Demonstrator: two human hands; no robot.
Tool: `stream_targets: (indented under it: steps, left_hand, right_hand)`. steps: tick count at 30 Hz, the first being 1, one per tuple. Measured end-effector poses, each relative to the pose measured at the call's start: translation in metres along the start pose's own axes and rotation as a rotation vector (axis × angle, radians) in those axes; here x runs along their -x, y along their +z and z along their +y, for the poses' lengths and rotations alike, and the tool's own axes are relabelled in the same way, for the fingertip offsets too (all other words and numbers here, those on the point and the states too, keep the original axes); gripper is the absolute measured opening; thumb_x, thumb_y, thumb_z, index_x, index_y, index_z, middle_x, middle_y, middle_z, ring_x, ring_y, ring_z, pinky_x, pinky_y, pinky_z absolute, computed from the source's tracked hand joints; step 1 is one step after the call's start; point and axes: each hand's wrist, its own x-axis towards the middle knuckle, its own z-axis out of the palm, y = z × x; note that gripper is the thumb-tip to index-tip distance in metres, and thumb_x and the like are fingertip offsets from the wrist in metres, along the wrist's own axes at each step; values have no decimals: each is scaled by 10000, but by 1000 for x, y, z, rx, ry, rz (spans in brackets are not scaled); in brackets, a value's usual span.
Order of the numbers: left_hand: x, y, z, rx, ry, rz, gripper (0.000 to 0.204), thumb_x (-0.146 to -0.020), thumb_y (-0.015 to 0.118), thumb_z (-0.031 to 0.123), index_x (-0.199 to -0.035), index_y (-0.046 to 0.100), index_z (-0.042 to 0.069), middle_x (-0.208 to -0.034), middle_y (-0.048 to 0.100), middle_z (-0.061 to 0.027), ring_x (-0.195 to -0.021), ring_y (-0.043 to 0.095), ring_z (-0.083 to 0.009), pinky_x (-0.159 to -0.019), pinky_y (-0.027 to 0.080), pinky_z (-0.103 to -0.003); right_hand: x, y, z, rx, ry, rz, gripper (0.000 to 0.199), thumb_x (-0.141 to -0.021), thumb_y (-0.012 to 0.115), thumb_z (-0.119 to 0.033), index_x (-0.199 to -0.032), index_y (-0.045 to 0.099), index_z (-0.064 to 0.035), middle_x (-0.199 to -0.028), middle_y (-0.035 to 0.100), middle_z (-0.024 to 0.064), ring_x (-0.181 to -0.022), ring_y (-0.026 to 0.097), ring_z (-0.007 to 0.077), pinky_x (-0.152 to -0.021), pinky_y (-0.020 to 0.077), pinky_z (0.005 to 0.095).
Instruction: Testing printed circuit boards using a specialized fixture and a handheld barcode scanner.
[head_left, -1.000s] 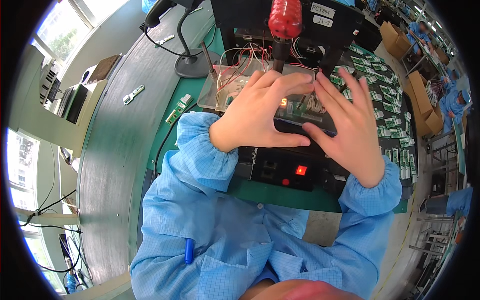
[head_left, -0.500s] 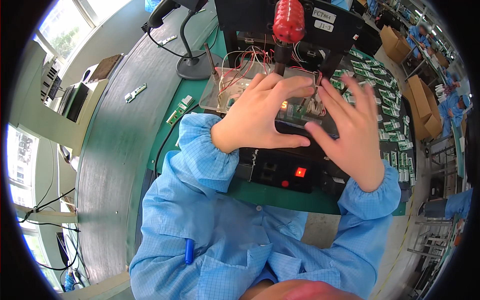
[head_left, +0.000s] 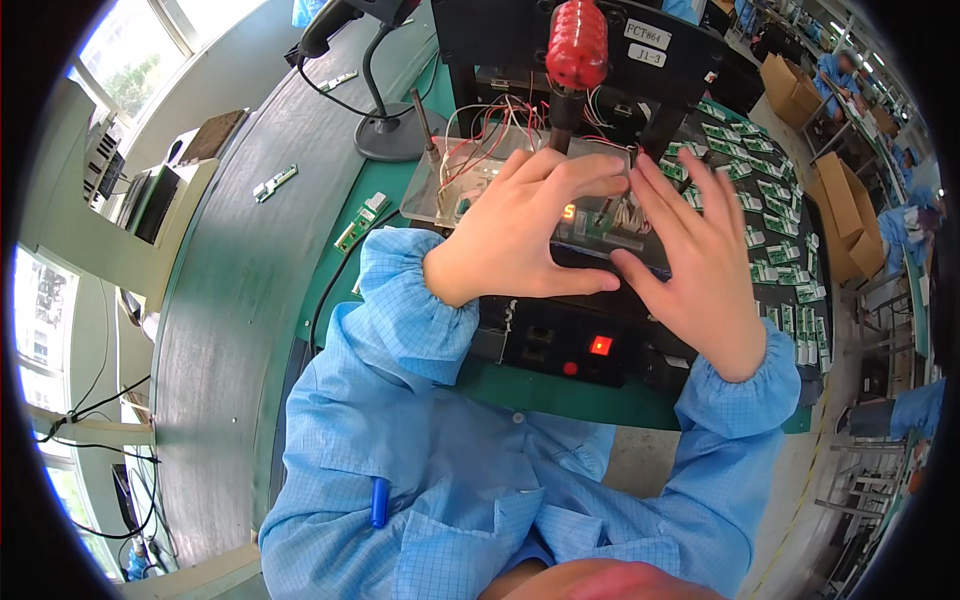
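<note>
Both hands are over a black test fixture [head_left: 480,325] with a clear plate [head_left: 425,195] on top. My left hand [head_left: 530,225] lies across the plate, thumb and fingers apart, with nothing visible in its grasp. Facing it, my right hand [head_left: 705,270] has its fingers spread and its fingertips at the plate's right side. Between the hands a small lit orange digit display [head_left: 569,212] and a bundle of pale wires [head_left: 628,215] show. A red-gripped lever [head_left: 577,45] rises behind them. The fixture's front carries a red lit indicator [head_left: 600,345] and a red button [head_left: 570,368].
Many green circuit boards [head_left: 785,250] lie in rows at the right. One circuit board [head_left: 362,220] rests left of the fixture, another board [head_left: 275,183] on the grey conveyor belt [head_left: 215,340]. A scanner stand [head_left: 385,138] stands behind. Cardboard boxes [head_left: 845,215] and other people are beyond.
The fingers of my right hand have shifted slightly and are less blurred. My left hand stays nearly where it was.
</note>
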Motion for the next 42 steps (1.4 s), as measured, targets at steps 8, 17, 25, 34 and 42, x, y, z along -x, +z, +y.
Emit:
stream_targets:
  steps: [8,17,25,34,42]
  left_hand:
    - [0,1,-2,14,-2,3,953,-661,868,405,-1370,358,24,-1280,639,-43,-1074,539,-303,-970,365,-423]
    - [0,1,0,0,-8,-3,942,-665,865,405,-1368,368,25,-1279,637,-49,-1063,540,-297,-964,371,-419]
    - [0,2,0,2,3,13,937,-671,862,392,-1372,362,24,-1276,637,-51,-1089,540,-296,-984,362,-427]
    - [1,0,1,5,-26,-7,928,-673,857,391,-1371,366,26,-1283,636,-39,-1105,538,-300,-987,364,-433]
    - [0,1,-1,-3,-1,5,901,-684,850,367,-1368,375,24,-1274,639,-44,-1075,540,-309,-974,373,-424]
  right_hand:
    - [3,-3,-1,73,3,6,607,-817,696,-233,-1356,515,-20,-1477,444,82,-1399,294,393,-1124,261,519]
    - [1,-1,3,11,-29,7,647,-797,716,-246,-1370,508,-28,-1471,453,82,-1388,315,397,-1117,280,520]
    - [1,1,3,-13,5,5,618,-786,728,-252,-1327,553,-10,-1440,492,80,-1369,341,394,-1091,310,497]
    - [0,3,1,-9,15,7,612,-788,726,-248,-1327,554,-16,-1462,469,71,-1382,329,385,-1087,317,496]
    - [1,1,2,59,47,43,544,-832,679,-267,-1317,573,-45,-1424,517,41,-1312,401,305,-1016,270,421]
